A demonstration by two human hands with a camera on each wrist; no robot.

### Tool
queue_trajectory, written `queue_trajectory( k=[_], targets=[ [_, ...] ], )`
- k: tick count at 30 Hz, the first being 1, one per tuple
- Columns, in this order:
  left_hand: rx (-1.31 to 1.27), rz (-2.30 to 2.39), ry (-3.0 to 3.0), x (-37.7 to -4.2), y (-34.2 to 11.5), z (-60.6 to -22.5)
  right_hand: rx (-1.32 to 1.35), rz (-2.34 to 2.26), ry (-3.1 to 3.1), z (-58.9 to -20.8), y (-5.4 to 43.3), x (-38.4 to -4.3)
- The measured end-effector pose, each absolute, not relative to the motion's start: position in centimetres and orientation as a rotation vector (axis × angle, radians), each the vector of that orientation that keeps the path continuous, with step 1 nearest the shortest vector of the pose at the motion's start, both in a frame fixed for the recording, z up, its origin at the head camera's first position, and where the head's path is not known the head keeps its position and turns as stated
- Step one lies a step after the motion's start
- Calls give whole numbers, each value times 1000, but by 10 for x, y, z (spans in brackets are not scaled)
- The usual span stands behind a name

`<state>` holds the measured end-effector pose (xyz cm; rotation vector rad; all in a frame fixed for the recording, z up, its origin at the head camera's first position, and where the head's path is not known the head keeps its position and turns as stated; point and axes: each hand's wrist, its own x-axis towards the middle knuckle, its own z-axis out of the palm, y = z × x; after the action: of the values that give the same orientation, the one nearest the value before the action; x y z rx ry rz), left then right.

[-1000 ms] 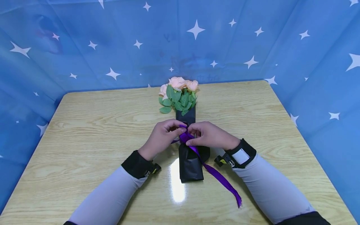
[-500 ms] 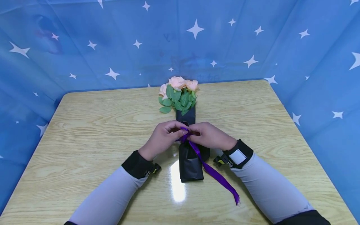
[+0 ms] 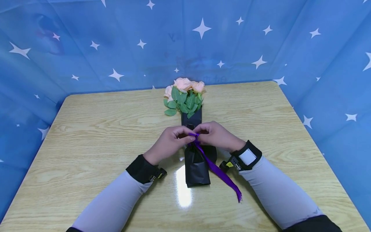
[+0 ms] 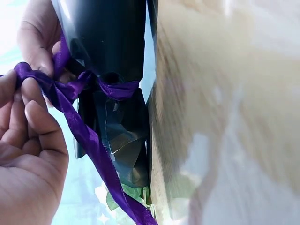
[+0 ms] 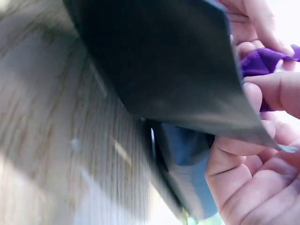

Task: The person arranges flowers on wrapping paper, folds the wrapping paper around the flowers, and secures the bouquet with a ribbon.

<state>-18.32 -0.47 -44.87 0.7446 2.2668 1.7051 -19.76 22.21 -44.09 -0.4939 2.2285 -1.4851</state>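
Observation:
A bouquet of pale pink roses [image 3: 183, 84] with green leaves lies on the table, its stems in black wrapping paper [image 3: 197, 170]. Round the middle of the wrapping runs a purple ribbon [image 4: 89, 136], with one long tail [image 3: 221, 175] slanting toward the near right. My left hand [image 3: 171, 141] pinches the ribbon between thumb and fingers above the wrapping. Directly opposite, my right hand [image 3: 217, 137] pinches the ribbon too, their fingertips nearly meeting. In the right wrist view a flap of black paper [image 5: 173, 70] partly hides the right fingers and the ribbon.
The wood-grain table [image 3: 110, 129] extends on both sides of the bouquet. Behind it and along the sides hangs a blue curtain [image 3: 162, 32] with white stars. Black straps with small cameras sit on both wrists.
My right hand has shifted slightly up and closer to the left fingertips. Ribbon has been drawn up between the hands, and its tail end has slid up and left on the table.

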Motion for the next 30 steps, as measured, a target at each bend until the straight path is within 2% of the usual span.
queue_trajectory(
  k=[15, 30],
  targets=[
    [623, 1721, 2276, -182, 0, -448, -622, -1334, 2582, -445, 216, -195],
    [638, 1690, 2273, -182, 0, -450, -509, -1476, 2140, -431, 234, -201]
  ],
)
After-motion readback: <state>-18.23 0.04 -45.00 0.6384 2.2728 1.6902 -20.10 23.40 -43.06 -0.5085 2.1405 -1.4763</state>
